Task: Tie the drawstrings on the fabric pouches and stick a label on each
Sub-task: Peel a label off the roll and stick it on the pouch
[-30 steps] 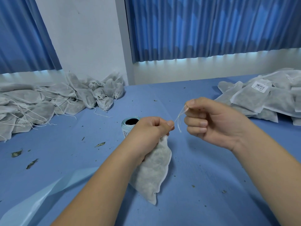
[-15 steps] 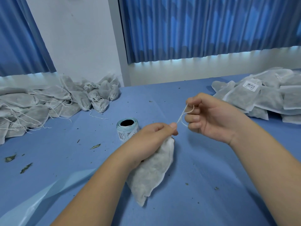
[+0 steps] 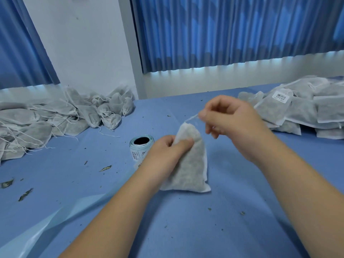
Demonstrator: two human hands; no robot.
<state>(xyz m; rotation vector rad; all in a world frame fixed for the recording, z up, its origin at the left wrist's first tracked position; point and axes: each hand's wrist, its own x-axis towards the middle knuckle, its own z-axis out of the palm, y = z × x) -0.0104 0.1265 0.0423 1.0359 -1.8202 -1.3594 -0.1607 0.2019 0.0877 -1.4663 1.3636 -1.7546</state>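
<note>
Gripping pouch (image 3: 189,164) | L hand (image 3: 167,153) fingers (image 3: 183,144) curled round it | R hand (image 3: 230,120) pinching drawstring (image 3: 191,119)

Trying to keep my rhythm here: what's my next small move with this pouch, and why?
Probably pull the drawstring tight with the right hand to finish the knot. The left hand grips the pouch below its gathered neck, the string runs from neck to right fingers, and no finished knot shows. No label shows on it yet; the roll stands behind.

Upright pouch (image 3: 191,164) in left hand (image 3: 167,152) grip, drawstring (image 3: 191,118) between right hand (image 3: 230,118) fingertips, blue table (image 3: 242,229) beneath.
</note>
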